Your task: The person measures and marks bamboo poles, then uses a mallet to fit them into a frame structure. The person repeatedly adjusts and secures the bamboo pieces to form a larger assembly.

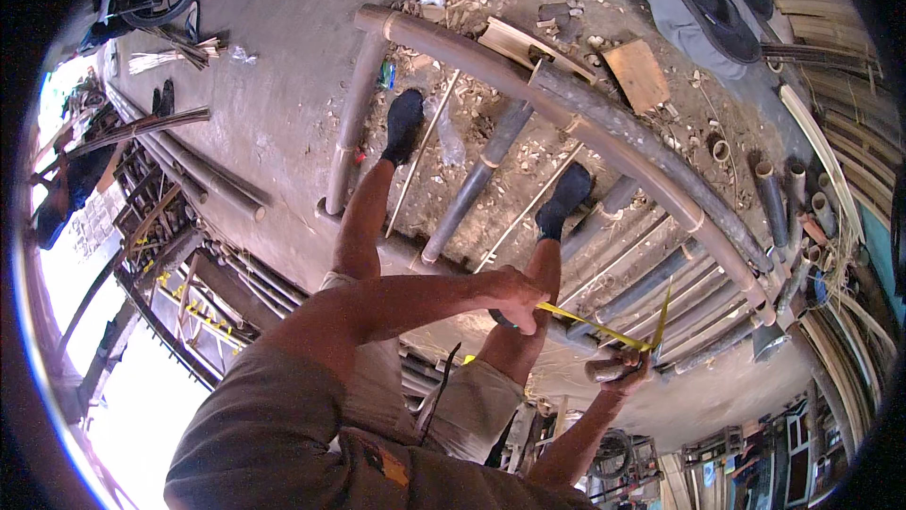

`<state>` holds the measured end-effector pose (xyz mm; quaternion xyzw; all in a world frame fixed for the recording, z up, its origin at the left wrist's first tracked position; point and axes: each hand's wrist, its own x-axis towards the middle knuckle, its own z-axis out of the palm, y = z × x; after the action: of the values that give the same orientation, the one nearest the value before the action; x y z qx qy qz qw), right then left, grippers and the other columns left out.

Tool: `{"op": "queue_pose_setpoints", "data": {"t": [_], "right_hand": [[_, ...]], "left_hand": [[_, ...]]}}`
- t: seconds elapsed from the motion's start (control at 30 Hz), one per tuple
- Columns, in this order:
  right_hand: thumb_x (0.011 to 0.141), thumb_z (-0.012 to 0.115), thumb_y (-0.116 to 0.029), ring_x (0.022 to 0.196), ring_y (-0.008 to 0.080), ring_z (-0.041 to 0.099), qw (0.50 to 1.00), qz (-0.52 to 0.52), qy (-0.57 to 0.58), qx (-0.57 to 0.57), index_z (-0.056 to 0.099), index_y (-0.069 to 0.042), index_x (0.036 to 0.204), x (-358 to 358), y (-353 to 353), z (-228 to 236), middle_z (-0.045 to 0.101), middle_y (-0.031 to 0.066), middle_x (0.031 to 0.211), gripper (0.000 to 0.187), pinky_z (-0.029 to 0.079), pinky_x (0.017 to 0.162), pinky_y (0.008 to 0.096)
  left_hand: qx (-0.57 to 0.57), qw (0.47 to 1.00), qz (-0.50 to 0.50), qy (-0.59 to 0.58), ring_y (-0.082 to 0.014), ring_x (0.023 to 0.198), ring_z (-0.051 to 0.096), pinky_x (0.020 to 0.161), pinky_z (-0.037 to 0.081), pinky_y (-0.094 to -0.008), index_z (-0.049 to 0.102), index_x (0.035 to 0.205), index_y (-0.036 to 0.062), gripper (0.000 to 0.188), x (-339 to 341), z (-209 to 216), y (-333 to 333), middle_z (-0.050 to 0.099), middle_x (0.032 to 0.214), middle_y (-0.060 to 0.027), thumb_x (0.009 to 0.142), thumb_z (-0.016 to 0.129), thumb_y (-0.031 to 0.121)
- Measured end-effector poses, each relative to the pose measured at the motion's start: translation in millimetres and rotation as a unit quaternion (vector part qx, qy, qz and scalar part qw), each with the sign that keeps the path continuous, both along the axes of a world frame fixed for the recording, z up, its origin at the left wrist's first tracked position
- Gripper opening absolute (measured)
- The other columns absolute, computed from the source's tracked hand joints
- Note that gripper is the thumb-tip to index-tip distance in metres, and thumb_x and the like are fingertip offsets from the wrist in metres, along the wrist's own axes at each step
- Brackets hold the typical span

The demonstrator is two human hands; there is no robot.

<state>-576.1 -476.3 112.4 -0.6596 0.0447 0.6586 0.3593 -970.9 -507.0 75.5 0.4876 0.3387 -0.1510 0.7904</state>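
My left hand (517, 300) is closed around a tape measure, whose dark case (503, 320) shows partly under the fingers. From it the yellow tape (595, 325) stretches right to my right hand (625, 373), where it bends and its free end points upward. The right fingers are closed on a short round wooden piece (604, 370), apparently a handle; the rest of it is hidden. Both hands are over the near side of a bamboo frame (453, 42) on the ground. Its crosspieces (479, 178) lie between two long poles.
My feet in dark footwear (404, 118) stand inside the frame among wood chips. A flat board (636, 74) and a dark seat-like pad (710, 5) lie beyond it. Bamboo poles (193, 168) lie at left. Upright bamboo pieces (771, 200) and split strips (840, 142) stand at right.
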Motion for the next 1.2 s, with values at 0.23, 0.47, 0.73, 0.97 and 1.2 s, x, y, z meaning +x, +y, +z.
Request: {"op": "queue_pose_setpoints", "data": {"t": [0.23,0.47,0.73,0.97,1.2], "right_hand": [[0.107,0.047,-0.032,0.052,0.0081,0.040,0.993,0.104,0.017,-0.055,0.052,-0.009,0.141,-78.2,-13.5,11.4,0.039,-0.0053,0.063,0.041,0.048,0.059,0.0308],[0.109,0.043,-0.029,0.054,0.0092,0.038,0.989,0.030,0.135,-0.051,0.046,-0.012,0.111,-137.6,-38.0,11.1,0.034,-0.0052,0.065,0.018,0.047,0.060,0.0331],[0.108,0.047,-0.029,0.058,0.0078,0.040,0.973,0.196,0.080,-0.094,0.047,-0.008,0.144,-177.3,-12.0,29.6,0.035,-0.0055,0.066,0.042,0.051,0.064,0.0315],[0.106,0.048,-0.027,0.051,0.0061,0.035,0.945,0.311,-0.013,-0.095,0.047,-0.010,0.144,-235.6,37.0,33.6,0.033,-0.0074,0.062,0.042,0.041,0.051,0.0270],[0.105,0.050,-0.030,0.052,0.0071,0.037,0.915,0.386,0.032,-0.114,0.056,-0.018,0.136,-293.9,75.8,44.2,0.034,-0.0066,0.062,0.034,0.048,0.054,0.0305]], "left_hand": [[0.021,0.996,0.081,0.032,-0.0402,0.115,0.064,0.094,0.053,-0.0494,0.042,0.147,0.0026,0.093,-25.9,-6.8,-42.2,0.064,0.126,-0.0254,0.073,0.071,0.051],[-0.019,0.987,0.159,0.020,-0.0442,0.111,0.065,0.092,0.053,-0.0504,0.041,0.144,-0.0022,0.090,-24.5,19.5,-57.6,0.064,0.122,-0.0309,0.076,0.074,0.047],[-0.088,0.963,0.255,0.017,-0.0449,0.104,0.067,0.087,0.053,-0.0523,0.047,0.139,0.0025,0.082,-28.9,45.8,-66.5,0.068,0.108,-0.0301,0.077,0.071,0.051],[0.007,0.917,0.399,0.031,-0.0458,0.098,0.069,0.080,0.055,-0.0533,0.054,0.126,-0.0011,0.079,-12.3,25.4,-81.5,0.069,0.106,-0.0274,0.077,0.069,0.060],[-0.024,0.888,0.457,0.044,-0.0379,0.106,0.070,0.085,0.055,-0.0457,0.058,0.129,-0.0011,0.086,-61.3,36.2,-56.3,0.071,0.110,-0.0245,0.066,0.075,0.055]]}}
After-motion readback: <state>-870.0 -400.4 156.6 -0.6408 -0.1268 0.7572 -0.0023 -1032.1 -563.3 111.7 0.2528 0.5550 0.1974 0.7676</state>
